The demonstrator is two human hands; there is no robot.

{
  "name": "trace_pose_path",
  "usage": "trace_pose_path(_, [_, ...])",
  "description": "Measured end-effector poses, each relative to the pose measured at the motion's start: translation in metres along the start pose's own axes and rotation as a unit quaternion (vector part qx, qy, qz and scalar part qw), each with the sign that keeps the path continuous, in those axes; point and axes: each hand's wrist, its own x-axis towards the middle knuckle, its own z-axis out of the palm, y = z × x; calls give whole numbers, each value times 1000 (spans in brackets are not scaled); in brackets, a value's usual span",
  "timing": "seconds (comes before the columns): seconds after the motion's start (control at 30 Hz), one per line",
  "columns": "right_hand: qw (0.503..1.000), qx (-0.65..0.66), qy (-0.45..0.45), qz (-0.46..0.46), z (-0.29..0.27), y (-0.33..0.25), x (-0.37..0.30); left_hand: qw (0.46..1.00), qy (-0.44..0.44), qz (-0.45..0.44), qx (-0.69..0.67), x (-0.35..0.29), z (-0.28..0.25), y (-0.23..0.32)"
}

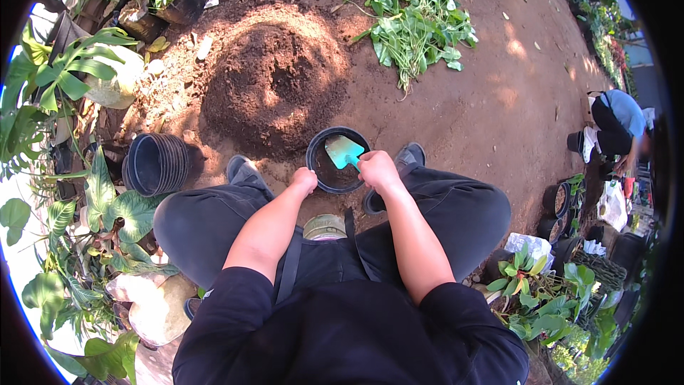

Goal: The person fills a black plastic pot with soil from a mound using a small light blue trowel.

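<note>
Between my feet stands a round black plant pot [317, 144] with some brown soil [335, 177] in its bottom. My left hand [305, 180] is closed on the pot's left rim. In my right hand [377, 170] is the handle of a turquoise hand trowel [344, 150], its blade over the pot's opening. Some soil clings to the blade. Just beyond the pot rises a heap of reddish-brown soil [274, 85] with a hollow in its top.
Nested black pots [155, 164] lie on their side to the left. Leafy green cuttings [417, 28] lie on the ground beyond the heap. Potted plants line the left and far edges. Another person [618, 125] bends over at the far right, beside a white bag [611, 205].
</note>
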Motion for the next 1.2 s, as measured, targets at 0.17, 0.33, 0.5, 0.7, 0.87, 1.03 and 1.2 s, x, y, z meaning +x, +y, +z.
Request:
trace_pose_path(0.17, [990,116,-46,58,-8,-5,-4,997,1,-23,-73,9,4,-5])
trace_pose_path(0.33, [989,131,-35,59,-7,-7,-7,998,-24,-28,-54,-3,0,4])
trace_pose_path(0.5, [986,149,-27,76,-7,9,6,999,-17,-31,-39,-6,-3,10])
trace_pose_path(0.7, [975,200,-45,88,-11,1,-6,999,0,-6,-39,-10,-2,6])
trace_pose_path(0.87, [957,255,-57,130,-4,11,6,999,-17,23,38,2,-4,-3])
trace_pose_path(1.03, [978,199,-24,56,-2,7,-10,996,-64,15,63,-3,-5,11])
trace_pose_path(1.2, [986,125,-55,95,18,5,-1,999,-16,20,45,13,-1,-7])
